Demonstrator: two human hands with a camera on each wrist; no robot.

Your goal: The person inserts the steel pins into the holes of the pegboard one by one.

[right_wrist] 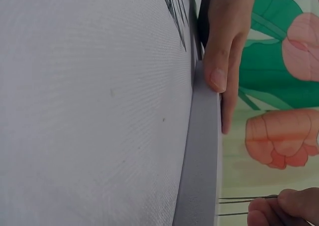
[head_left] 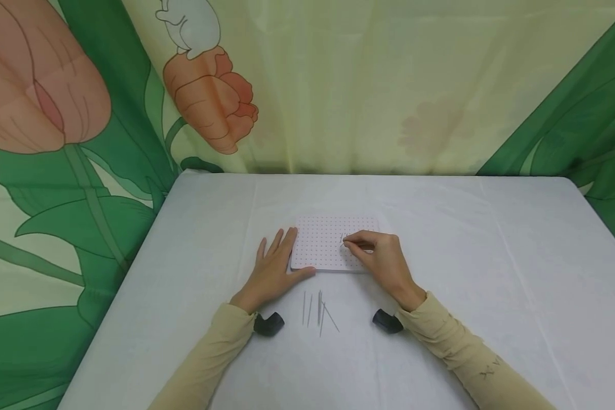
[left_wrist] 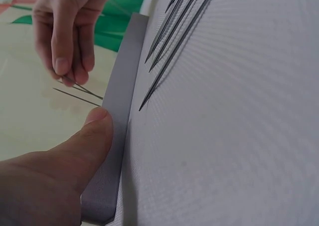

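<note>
A flat board printed with a grid of dots lies on the white table. My left hand rests at its left side with the fingers spread, its thumb pressing the near edge. Over the right half of the board, my right hand pinches a thin metal needle between thumb and fingertips. Beside that one, another needle stands up from the board. Several loose needles lie on the cloth between my forearms, just on the near side of the board.
White cloth covers the table. One black elbow-shaped piece shows by the left wrist, and a similar black piece by the right wrist. A curtain with printed plants hangs behind the table's far edge.
</note>
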